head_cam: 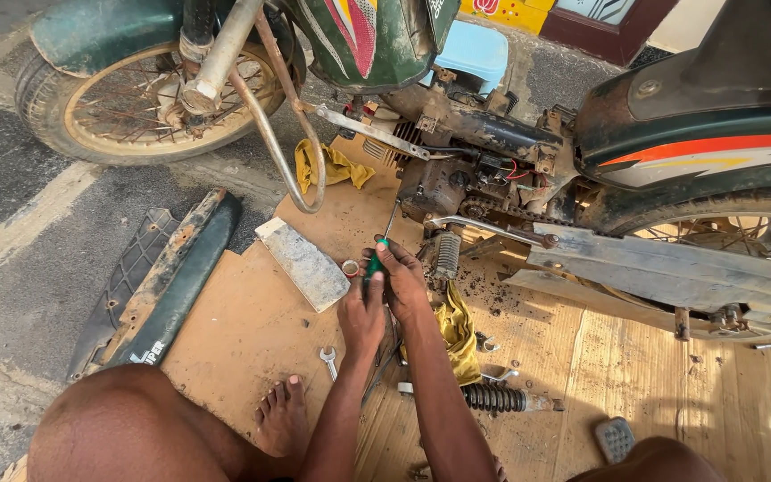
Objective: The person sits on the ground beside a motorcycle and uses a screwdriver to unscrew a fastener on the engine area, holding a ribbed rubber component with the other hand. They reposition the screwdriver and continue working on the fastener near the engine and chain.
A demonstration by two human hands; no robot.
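Green-and-black stripped motorcycle [671,134] lies on its side across brown cardboard sheet [252,330], grimy engine block [457,178] facing us. Green-handled screwdriver [383,243] runs up and away from our hands, long axis near vertical, tip at engine's lower edge. Left hand [361,312] and right hand [401,281] both clenched on handle, right one higher, nearer engine. Small silver spanner [328,361] on cardboard, just left of our left wrist.

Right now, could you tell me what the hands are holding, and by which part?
Both hands, left and right, grip a screwdriver by its green handle; its metal shaft points up toward the motorcycle engine.
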